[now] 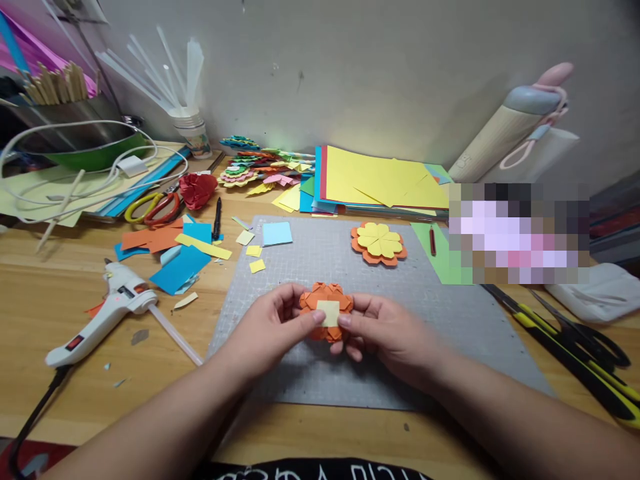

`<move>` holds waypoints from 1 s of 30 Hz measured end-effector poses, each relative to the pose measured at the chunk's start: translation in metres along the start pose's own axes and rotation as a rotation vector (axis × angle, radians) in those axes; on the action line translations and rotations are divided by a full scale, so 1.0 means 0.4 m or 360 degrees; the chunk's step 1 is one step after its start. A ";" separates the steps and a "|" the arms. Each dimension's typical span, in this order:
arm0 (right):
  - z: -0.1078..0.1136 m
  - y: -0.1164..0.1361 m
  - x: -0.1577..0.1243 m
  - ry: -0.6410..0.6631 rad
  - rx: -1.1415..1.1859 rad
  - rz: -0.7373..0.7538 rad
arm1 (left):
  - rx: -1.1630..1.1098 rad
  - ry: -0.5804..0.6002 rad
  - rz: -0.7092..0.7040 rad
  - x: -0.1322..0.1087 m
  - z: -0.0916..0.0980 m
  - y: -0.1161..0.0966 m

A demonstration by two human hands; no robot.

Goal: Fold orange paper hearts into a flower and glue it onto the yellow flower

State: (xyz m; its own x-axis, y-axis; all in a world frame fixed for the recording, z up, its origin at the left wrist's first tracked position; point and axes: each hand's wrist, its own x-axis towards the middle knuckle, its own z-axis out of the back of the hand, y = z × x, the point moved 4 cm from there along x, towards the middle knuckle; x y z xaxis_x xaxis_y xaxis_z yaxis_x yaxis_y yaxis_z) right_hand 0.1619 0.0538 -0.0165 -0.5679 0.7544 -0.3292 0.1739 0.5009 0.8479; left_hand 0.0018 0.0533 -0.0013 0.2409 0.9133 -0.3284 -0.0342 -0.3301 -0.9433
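Between my two hands is an orange folded paper flower (326, 295), raised above the grey cutting mat (280, 373). A small pale yellow paper square (329, 313) lies flat on its middle. My left hand (286, 319) pinches the flower's left side, its thumb on the square's left edge. My right hand (377, 328) grips the right side, thumb by the square's right edge and fingers partly behind the flower. Farther back on the mat sits a yellow-and-orange paper flower (379, 243). Small yellow paper squares (257, 266) and a light blue square (277, 233) lie at the mat's upper left.
Left of the mat are a white glue gun (107, 310), paper scraps (181, 269), a black pen (217, 219) and scissors (153, 205). Coloured paper sheets (385, 177) are stacked behind. On the right lie a yellow-black cutter (565, 353), black scissors (590, 337) and a dark red pencil stub (433, 240).
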 end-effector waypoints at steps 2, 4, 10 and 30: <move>-0.012 -0.002 -0.003 0.0024 0.0025 0.0022 | -0.0040 0.0103 0.0033 0.000 -0.006 0.009; -0.021 -0.003 -0.006 0.0037 0.0037 0.0013 | -0.0107 0.0098 0.0055 0.001 -0.005 0.016; -0.020 -0.010 -0.009 -0.0008 -0.0160 -0.0129 | -0.0279 0.0174 0.0129 -0.001 -0.011 0.022; -0.037 0.038 -0.028 0.0039 -0.0752 0.0255 | -0.0242 0.0369 0.0297 -0.012 -0.029 0.023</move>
State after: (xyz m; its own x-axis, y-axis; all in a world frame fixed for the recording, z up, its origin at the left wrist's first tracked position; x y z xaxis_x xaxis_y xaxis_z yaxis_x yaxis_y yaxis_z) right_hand 0.1591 0.0464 0.0062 -0.5838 0.7930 -0.1743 -0.1199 0.1282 0.9845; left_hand 0.0116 0.0431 -0.0078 0.4590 0.7608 -0.4588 0.0422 -0.5345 -0.8441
